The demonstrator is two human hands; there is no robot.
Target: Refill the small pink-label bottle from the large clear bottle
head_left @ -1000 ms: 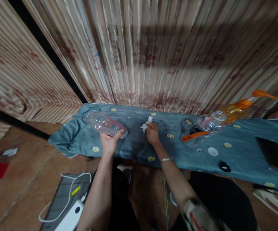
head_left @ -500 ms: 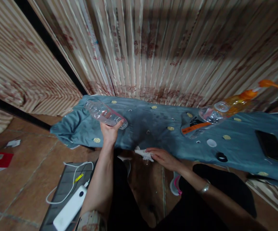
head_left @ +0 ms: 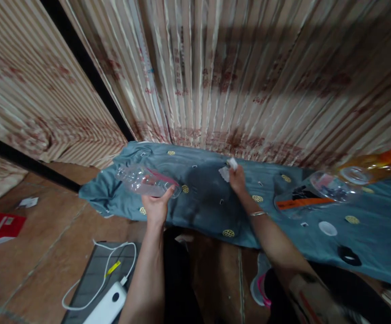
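My left hand (head_left: 157, 207) grips a clear plastic bottle (head_left: 144, 180) with a pink label, held on its side just above the blue-grey cloth (head_left: 202, 198). My right hand (head_left: 238, 179) is stretched to the far edge of the cloth with its fingers closed on a crumpled white tissue (head_left: 227, 170), pressed against the fabric. A metal bangle sits on my right wrist.
A second clear bottle (head_left: 320, 191) with an orange and black label lies to the right, an orange spray bottle (head_left: 378, 162) behind it. A white cap (head_left: 327, 228) and a black ring (head_left: 349, 256) lie on the cloth. A white power bank (head_left: 107, 306) with cable lies on the floor. A striped curtain hangs behind.
My right hand pulled the tissue back to the near edge of the cloth, then pushed it out to the far edge. The left hand kept holding the bottle nearly still.
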